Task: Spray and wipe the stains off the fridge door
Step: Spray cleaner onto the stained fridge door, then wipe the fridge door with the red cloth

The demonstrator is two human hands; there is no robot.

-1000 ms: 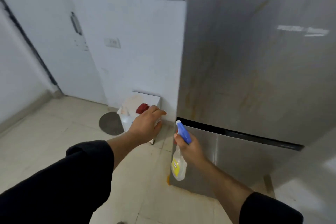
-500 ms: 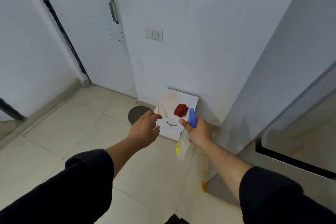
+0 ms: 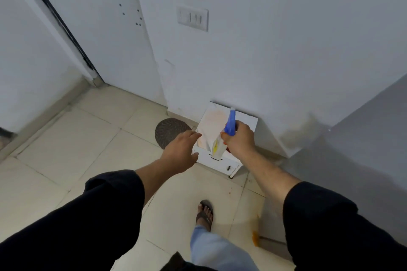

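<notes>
Head view: left hand [image 3: 180,154] fingers are held straight, empty. Just right of them, spray bottle [image 3: 217,148] is gripped at its neck by right hand [image 3: 241,138]; judged light, stiff, slick; neck hold suits. White bench [image 3: 247,122] lies beyond; fridge door unseen.

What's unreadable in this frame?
1. Head view: the fridge door front and its stains lie past the right edge; only the fridge side shows.
2. Top of the white cabinet under the right hand: hidden by hand and spray bottle.
3. Bottle label: blurred, too small.
4. Whether the left hand touches the cabinet: unclear.
</notes>
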